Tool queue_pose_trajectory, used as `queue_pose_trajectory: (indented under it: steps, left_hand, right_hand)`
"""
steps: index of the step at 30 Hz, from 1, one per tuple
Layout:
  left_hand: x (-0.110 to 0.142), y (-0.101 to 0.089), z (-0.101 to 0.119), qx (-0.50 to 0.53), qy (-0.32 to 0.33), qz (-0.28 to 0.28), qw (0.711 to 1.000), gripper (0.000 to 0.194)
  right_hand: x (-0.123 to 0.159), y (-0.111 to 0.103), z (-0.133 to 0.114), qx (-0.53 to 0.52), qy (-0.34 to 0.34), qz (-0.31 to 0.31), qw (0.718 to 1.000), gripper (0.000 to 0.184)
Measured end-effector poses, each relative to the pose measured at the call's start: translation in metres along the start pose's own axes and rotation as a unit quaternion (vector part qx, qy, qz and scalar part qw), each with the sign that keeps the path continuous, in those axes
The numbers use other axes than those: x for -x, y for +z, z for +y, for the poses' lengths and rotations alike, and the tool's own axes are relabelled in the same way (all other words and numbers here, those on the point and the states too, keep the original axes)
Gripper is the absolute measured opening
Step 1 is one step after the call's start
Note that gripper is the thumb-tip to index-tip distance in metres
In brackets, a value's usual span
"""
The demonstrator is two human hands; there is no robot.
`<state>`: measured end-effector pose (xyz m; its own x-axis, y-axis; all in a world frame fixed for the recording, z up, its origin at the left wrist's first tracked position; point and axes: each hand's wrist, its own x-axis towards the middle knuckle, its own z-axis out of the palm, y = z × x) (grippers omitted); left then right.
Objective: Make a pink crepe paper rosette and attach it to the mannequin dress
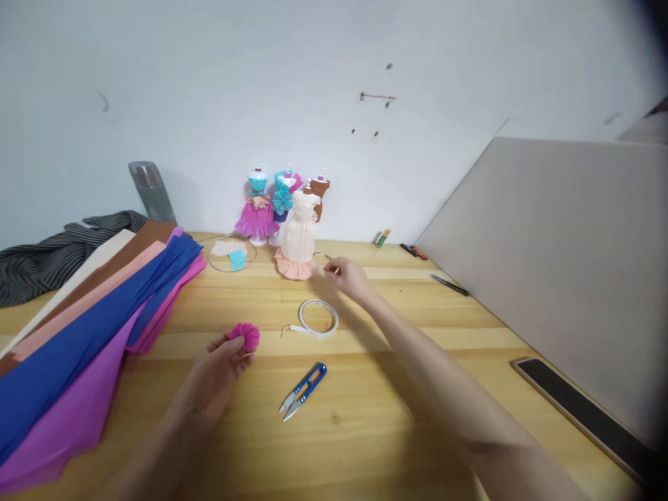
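Nearest to the camera, a bare right forearm [443,379] slants up from the bottom edge over a pale, wood-grained counter [376,438]. Of the two hands, well apart from each other, the left hand [222,365] has its fingers clamped on a round, pleated magenta rosette [247,337], held over the counter left of centre. The right hand [348,277], fingers curled, is beside the peach ruffled hem of a long cream doll's gown [300,226] on a stand; I cannot tell whether it pinches anything.

Between the hands lies a flat white coil [301,329] with thin ends trailing left. Nearer the camera rest blue-handled metal thread snips [316,376], their blades parted and pointing lower left. Behind the gown, close to the wall, stand other small dressed figures: one in a ruffled magenta skirt [258,219], one bearing a turquoise pleated flower [282,200], one in brown [320,198].

On the left, long folded cloth-like sheets [99,334] in cream, brown, peach, blue and purple fan out, with a grey-green, metal-topped bottle [151,191] behind. At right lies a dark, flat, gold-edged oblong [579,417].
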<state>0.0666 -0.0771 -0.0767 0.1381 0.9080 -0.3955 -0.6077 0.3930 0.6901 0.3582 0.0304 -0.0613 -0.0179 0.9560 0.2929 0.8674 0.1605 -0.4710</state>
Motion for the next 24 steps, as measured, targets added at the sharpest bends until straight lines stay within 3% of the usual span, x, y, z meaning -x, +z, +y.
queue_pose_trajectory:
  steps: [4,7,13,19,24]
  left_hand:
    - [0.002,0.000,-0.004,-0.017,-0.027,-0.001,1.000,0.019]
    - [0.000,0.000,-0.007,-0.023,-0.041,0.007,0.999,0.018]
    - [-0.007,-0.004,-0.011,-0.027,-0.077,0.029,0.996,0.016]
    - [-0.009,-0.006,-0.015,-0.031,-0.087,0.025,0.995,0.011]
    - [-0.007,-0.002,-0.014,-0.016,-0.081,0.036,0.996,0.011]
  right_hand:
    - [-0.053,0.003,0.053,0.038,0.082,-0.007,0.996,0.018]
    - [-0.077,0.024,0.071,0.055,0.096,-0.045,0.993,0.031]
    - [-0.103,0.057,0.076,0.109,0.066,-0.055,0.990,0.031]
    - [-0.108,0.059,0.075,0.169,0.043,-0.061,0.983,0.031]
    - [-0.113,0.061,0.074,0.203,0.067,-0.082,0.973,0.032]
